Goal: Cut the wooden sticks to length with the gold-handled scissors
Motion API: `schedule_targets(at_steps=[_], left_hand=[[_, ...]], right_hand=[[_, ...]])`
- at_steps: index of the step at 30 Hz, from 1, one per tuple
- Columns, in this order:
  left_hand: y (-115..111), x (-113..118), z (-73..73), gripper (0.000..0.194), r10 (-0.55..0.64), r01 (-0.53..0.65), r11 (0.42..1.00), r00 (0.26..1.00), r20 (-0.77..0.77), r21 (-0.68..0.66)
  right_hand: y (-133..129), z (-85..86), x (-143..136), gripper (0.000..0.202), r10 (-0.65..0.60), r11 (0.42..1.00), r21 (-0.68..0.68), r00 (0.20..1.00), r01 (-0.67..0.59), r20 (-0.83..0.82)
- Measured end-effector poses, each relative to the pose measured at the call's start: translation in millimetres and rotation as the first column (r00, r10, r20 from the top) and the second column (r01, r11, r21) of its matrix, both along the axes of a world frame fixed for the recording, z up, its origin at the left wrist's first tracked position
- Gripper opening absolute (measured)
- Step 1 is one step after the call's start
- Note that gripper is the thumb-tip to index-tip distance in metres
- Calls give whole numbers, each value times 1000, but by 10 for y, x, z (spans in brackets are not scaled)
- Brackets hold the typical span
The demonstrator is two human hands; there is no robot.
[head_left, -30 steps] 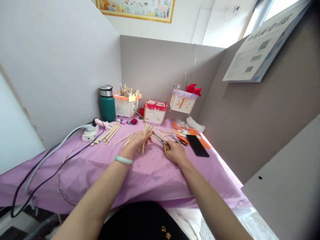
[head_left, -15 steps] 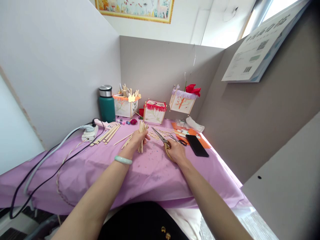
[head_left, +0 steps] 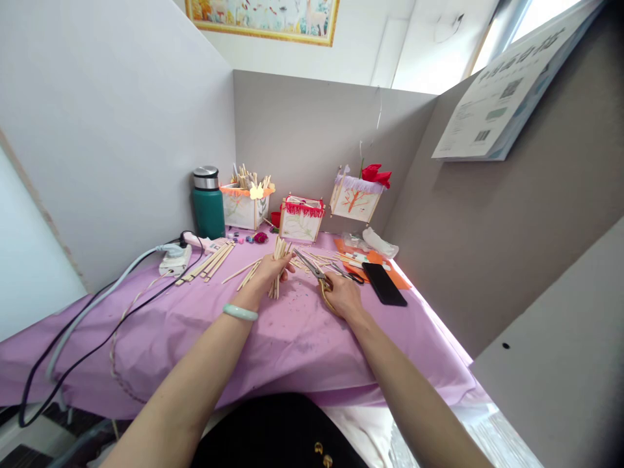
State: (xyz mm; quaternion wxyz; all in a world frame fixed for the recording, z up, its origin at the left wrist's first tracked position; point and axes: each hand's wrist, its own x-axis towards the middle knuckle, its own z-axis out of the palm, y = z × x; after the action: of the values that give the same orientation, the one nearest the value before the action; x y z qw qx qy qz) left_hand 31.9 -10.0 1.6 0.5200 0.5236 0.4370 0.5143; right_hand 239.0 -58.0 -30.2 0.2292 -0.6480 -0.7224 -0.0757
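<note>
"Panels [head_left: 336, 130] in grey come first for size, don't they?"

"Yes, and inside them stands the tabletop [head_left: 302, 351], under a purple cloth. Along its back are three decorated boxes: one orange-trimmed and full of sticks [head_left: 241, 211], one red-fringed [head_left: 301, 226], one lilac-fringed [head_left: 358, 200] with a red flower. The green bottle [head_left: 209, 211] is beside the orange-trimmed one."

"And the hands?"

"Apart from each other, each closed on something. The left hand [head_left: 267, 273] grips a bundle of thin sticks [head_left: 279, 249], roughly upright, near the middle of the tabletop. The right hand [head_left: 344, 294] has the gold-handled scissors [head_left: 312, 268], blades pointing at that bundle."

"Touching it?"

"Can't tell; the tips are very near. I'd call it lining up blades and sticks. Working that close calls for a firm hold on the bundle and fingers kept out of the blades' path."

"Anything in the way?"

"The black phone [head_left: 385, 285] and the black-handled scissors [head_left: 357, 277] sit close on the right. Loose sticks [head_left: 249, 273] lie by the left hand, more behind the blades. Smallest are the beads [head_left: 249, 238], well back."
</note>
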Motion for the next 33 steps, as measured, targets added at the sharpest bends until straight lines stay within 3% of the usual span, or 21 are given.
schedule_targets(at_steps=[6, 12, 27, 33], left_hand=[[83, -29, -61, 35, -31, 25, 998, 995, 99, 66], [41, -50, -36, 58, 3, -9, 999, 990, 139, 41], [-19, -46, 18, 61, -16, 13, 1000, 988, 151, 22], [-21, -39, 7, 59, -92, 90, 996, 989, 113, 16]], right_hand=[[-14, 21, -6, 26, -10, 1000, -7, 1000, 10, -9], [-30, 47, -18, 26, -3, 1000, -14, 1000, 3, -10], [-23, 32, -9, 26, -8, 1000, -19, 1000, 8, -28], [-25, 30, -14, 27, 6, 1000, -26, 1000, -6, -24]])
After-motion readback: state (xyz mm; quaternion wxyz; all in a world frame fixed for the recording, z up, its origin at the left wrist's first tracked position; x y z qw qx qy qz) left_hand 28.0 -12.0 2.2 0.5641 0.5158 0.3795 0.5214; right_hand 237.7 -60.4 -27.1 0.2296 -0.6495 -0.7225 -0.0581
